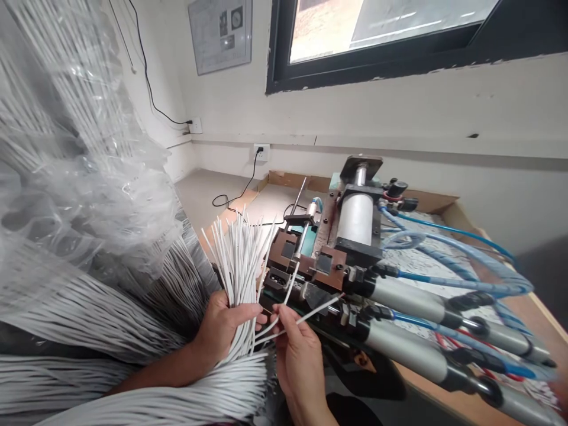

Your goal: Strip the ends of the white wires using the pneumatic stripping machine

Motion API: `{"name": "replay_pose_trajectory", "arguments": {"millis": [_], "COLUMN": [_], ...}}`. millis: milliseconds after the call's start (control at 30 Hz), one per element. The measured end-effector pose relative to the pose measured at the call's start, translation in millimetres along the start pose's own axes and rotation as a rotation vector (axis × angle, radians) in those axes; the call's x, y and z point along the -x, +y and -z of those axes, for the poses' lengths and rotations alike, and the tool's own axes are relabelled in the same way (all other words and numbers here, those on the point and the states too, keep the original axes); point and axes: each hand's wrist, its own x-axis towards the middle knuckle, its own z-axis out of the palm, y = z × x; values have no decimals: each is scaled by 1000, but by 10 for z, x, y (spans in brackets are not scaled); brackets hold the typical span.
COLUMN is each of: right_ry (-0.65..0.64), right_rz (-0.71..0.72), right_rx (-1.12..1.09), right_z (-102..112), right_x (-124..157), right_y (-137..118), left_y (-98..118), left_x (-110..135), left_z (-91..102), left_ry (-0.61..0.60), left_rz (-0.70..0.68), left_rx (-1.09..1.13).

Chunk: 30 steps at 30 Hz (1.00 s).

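A thick bundle of white cables (239, 254) fans upward out of my left hand (226, 322), which is closed around it. Just to the right, my right hand (295, 340) pinches a single white cable (291, 285) between thumb and fingertips. That cable's upper end reaches the jaws of a pneumatic machine (306, 266). A second loose cable (319, 307) runs past the right fingers, its end pointing right, in front of the machine. Below both hands, another heap of white cables (222, 393) lies across the front.
Plastic-wrapped cable bundles (89, 177) crowd the left side. Grey air cylinders (408, 352) and blue air hoses (457, 281) stretch out to the right. Behind the machine, a shallow box (435, 201) holds white scraps. A black power cord (248, 183) runs to a wall socket (261, 152).
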Motion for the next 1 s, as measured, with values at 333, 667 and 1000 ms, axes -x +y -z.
{"name": "replay_pose_trajectory", "arguments": {"millis": [333, 667, 1000], "right_ry": [-43, -158, -72], "right_rz": [-112, 28, 2], "right_rx": [-36, 89, 78], "right_z": [-66, -109, 48], "right_x": [-51, 24, 33], "right_y": [-107, -94, -25], "left_y": [51, -109, -57], "left_x": [-14, -15, -20], "left_z": [-31, 49, 113], "left_ry": [36, -115, -44], "left_rz": [-37, -112, -30], "left_rx": [-3, -35, 45]}}
